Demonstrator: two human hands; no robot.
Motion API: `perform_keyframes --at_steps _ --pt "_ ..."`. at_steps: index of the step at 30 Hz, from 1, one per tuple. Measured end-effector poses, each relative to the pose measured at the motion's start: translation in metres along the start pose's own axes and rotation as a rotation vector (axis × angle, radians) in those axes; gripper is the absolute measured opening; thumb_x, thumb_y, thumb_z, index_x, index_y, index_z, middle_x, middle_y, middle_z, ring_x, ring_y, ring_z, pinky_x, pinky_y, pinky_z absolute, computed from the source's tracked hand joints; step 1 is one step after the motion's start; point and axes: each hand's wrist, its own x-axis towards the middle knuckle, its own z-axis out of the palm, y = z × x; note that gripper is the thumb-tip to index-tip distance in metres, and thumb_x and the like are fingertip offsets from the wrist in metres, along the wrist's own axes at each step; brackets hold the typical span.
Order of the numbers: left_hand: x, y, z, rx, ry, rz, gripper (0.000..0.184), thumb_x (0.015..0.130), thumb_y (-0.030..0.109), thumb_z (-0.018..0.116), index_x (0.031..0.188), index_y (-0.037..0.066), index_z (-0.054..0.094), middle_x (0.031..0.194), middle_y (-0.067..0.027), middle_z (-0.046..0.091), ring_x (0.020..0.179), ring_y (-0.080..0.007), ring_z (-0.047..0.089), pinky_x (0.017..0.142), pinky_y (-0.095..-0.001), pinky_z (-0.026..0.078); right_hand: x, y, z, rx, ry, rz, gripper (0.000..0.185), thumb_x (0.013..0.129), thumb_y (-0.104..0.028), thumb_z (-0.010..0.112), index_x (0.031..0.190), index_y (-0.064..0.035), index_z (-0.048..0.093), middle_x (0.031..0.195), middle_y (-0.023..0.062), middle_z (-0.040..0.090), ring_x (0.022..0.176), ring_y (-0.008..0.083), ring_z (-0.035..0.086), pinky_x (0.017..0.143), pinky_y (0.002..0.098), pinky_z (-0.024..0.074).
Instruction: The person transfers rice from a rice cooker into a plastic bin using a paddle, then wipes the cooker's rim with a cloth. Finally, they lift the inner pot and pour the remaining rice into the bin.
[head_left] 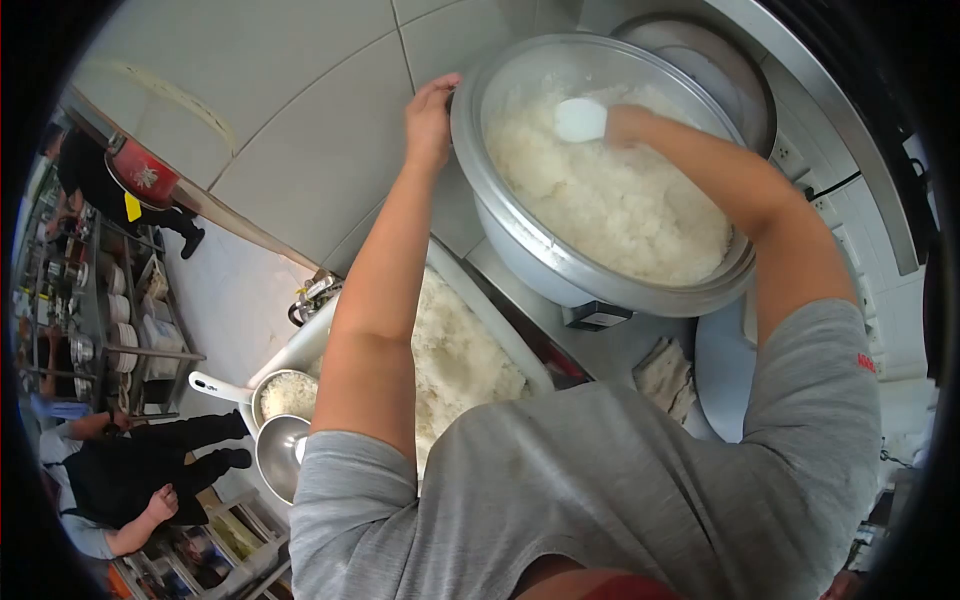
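Note:
A large round metal cooker [520, 235] full of white rice [600, 215] stands at the upper right, tilted in the view. My left hand [430, 125] is closed on the cooker's left rim or handle. Inside the pot, my right hand [628, 127] is wrapped round a white paddle [580, 120], whose blade shows over the rice. Below the cooker, a white tub [500, 330] holds more rice, partly hidden by my left arm.
A handled white bowl [285, 395] of rice and a metal bowl [280, 455] sit by the tub. A folded cloth [662, 378] lies below the cooker. A round lid [690, 70] is behind it. Two people in dark clothes and shelves [150, 350] are at left.

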Motion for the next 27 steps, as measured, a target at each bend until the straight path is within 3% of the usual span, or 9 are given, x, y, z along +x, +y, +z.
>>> perform_keyframes --at_steps 1,4,7,13,19,27 --pt "0.000 -0.001 0.003 -0.003 -0.017 0.040 0.031 0.085 0.007 0.038 0.105 -0.002 0.059 0.111 -0.0155 0.057 0.102 -0.0194 0.052 0.086 -0.0273 0.042 0.001 -0.004 0.000 -0.012 -0.083 -0.056 0.025 0.069 -0.011 0.059 0.091 -0.0015 0.067 0.093 0.0176 0.064 0.085 0.0296 0.063 0.068 0.0388 0.0500" --pt "0.006 -0.006 0.000 0.038 -0.034 0.138 0.033 0.086 0.007 0.037 0.110 -0.003 0.056 0.112 -0.0169 0.056 0.103 -0.0212 0.053 0.087 -0.0291 0.043 -0.018 -0.019 0.006 0.217 0.029 0.047 0.027 0.068 -0.012 0.058 0.093 -0.0033 0.065 0.094 0.0169 0.064 0.088 0.0318 0.061 0.073 0.0391 0.0483" --pt "0.008 -0.011 -0.002 0.134 -0.003 0.146 0.034 0.086 0.007 0.035 0.113 -0.003 0.055 0.112 -0.0170 0.056 0.103 -0.0217 0.053 0.086 -0.0299 0.044 -0.019 -0.013 0.007 0.191 0.181 -0.137 0.025 0.065 -0.008 0.056 0.088 -0.0031 0.065 0.088 0.0178 0.064 0.084 0.0327 0.061 0.070 0.0418 0.0478" --pt "0.008 -0.010 0.002 0.165 0.007 0.109 0.034 0.087 0.004 0.034 0.112 -0.003 0.055 0.109 -0.0159 0.058 0.098 -0.0211 0.055 0.086 -0.0298 0.045 -0.002 -0.005 -0.001 0.097 0.240 -0.411 0.021 0.066 -0.010 0.058 0.086 -0.0035 0.063 0.087 0.0177 0.063 0.084 0.0342 0.060 0.070 0.0422 0.0469" --pt "0.013 -0.012 0.000 0.184 0.014 0.088 0.031 0.088 0.003 0.036 0.112 -0.005 0.055 0.106 -0.0139 0.059 0.096 -0.0199 0.057 0.084 -0.0291 0.046 -0.030 -0.022 -0.021 0.097 0.169 -0.533 0.021 0.066 -0.015 0.060 0.085 -0.0071 0.064 0.085 0.0161 0.063 0.083 0.0339 0.059 0.070 0.0423 0.0463" --pt "0.016 -0.016 -0.003 0.179 -0.001 0.069 0.030 0.089 0.003 0.037 0.113 -0.005 0.054 0.110 -0.0156 0.058 0.099 -0.0210 0.056 0.086 -0.0293 0.046 -0.056 -0.020 -0.021 0.131 0.075 -0.693 0.024 0.060 -0.011 0.062 0.083 -0.0046 0.061 0.082 0.0177 0.062 0.081 0.0359 0.058 0.068 0.0427 0.0451"
